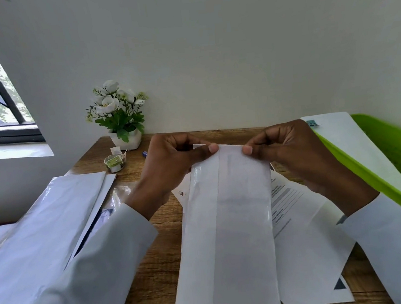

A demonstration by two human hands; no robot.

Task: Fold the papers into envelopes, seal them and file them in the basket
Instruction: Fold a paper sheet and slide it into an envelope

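Observation:
A long white envelope (234,221) runs lengthwise from the table's front edge to the middle, its far end lifted. My left hand (171,164) pinches the far left corner of that end between thumb and fingers. My right hand (289,151) pinches the far right corner the same way. A darker folded sheet shows through the envelope's paper. Under it lies a printed paper (305,227). The green basket (389,159) stands at the right with a white envelope (354,148) lying in it.
A stack of white envelopes and papers (39,233) covers the table's left side. A tape roll (114,163) and a potted white flower (118,115) stand at the back left near the wall. A blue pen tip (144,153) shows behind my left hand.

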